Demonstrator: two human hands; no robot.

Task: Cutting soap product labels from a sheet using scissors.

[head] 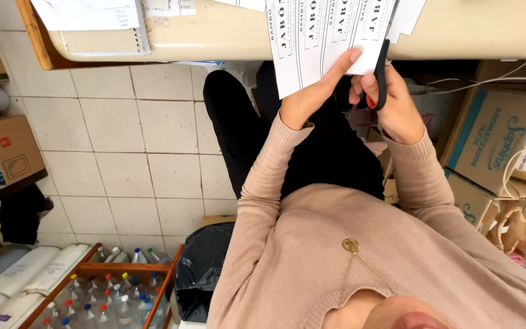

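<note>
near the lap, a black bag (199,268) beside a wooden crate of bottles (101,292). higher up, left hand (305,100) pinching a printed label sheet (327,36), right hand (391,103) closed through black scissors (380,73) at its edge. beyond, cream table (470,30), notebook (101,30); cardboard boxes (494,134) at right.

Both arms are raised from the lower right toward the upper middle of the frame, sleeves drawn to the wrists. The left hand (312,97) is pinched shut, index finger extended upward. The right hand (391,103) is curled closed, fingers bent inward.
</note>
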